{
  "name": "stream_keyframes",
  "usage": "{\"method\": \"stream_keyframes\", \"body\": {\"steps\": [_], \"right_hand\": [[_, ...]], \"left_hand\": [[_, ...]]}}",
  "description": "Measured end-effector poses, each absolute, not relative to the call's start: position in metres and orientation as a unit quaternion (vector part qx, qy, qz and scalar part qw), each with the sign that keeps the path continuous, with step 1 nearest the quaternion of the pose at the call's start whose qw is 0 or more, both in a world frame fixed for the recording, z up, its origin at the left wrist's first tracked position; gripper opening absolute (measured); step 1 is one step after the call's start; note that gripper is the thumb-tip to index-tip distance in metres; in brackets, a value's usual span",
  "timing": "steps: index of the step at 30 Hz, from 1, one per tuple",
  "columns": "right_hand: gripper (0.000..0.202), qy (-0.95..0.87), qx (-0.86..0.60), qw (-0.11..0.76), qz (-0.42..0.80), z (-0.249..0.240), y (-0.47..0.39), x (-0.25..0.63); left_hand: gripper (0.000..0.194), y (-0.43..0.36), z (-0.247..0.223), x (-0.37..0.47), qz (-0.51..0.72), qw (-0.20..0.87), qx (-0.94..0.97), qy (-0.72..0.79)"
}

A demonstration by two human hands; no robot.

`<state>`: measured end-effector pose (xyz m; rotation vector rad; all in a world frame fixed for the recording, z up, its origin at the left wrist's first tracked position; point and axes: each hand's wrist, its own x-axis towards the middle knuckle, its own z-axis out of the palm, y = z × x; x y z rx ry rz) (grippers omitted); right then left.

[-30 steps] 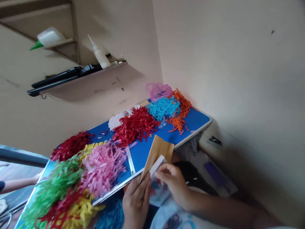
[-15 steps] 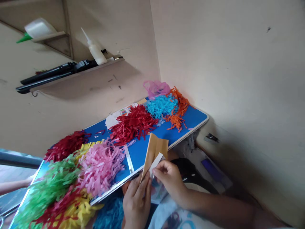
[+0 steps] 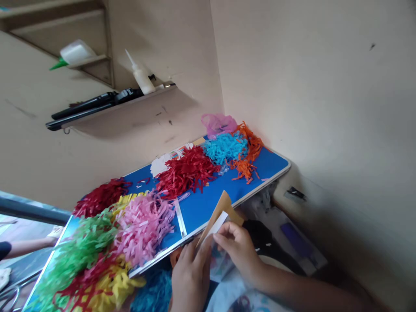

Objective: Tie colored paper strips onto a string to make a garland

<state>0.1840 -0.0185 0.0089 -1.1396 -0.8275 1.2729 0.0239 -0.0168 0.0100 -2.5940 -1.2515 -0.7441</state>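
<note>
My left hand is closed round the lower part of a folded brown paper piece, which looks like an envelope and tilts up and to the right. A white paper strip lies along its near side. The thumb and fingers of my right hand are pinched at the strip's right edge. Both hands are above my lap, just off the near edge of the blue table. My fingers hide the bottom of the brown paper.
On the table lie heaps of shredded paper: red, pink, green, yellow, light blue and orange. A wall shelf bears a glue bottle. Another person's arm reaches in at the left.
The view has shifted, so the table and shelf appear further right. The brown paper has turned and now shows a narrower face. Both hands keep their hold.
</note>
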Motion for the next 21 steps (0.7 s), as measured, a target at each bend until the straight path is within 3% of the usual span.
{"method": "stream_keyframes", "body": {"steps": [13, 17, 21], "right_hand": [[0.042, -0.356, -0.455, 0.613, 0.539, -0.009, -0.017, 0.186], [0.032, -0.473, -0.542, 0.562, 0.408, -0.028, -0.012, 0.199], [0.039, -0.515, -0.606, 0.537, 0.281, -0.046, -0.003, 0.216]], "left_hand": [[0.057, -0.018, 0.013, 0.033, -0.145, 0.079, -0.864, -0.476], [0.054, -0.016, 0.013, 0.031, -0.173, 0.045, -0.868, -0.464], [0.037, -0.017, 0.017, 0.035, -0.255, 0.019, -0.857, -0.448]]}}
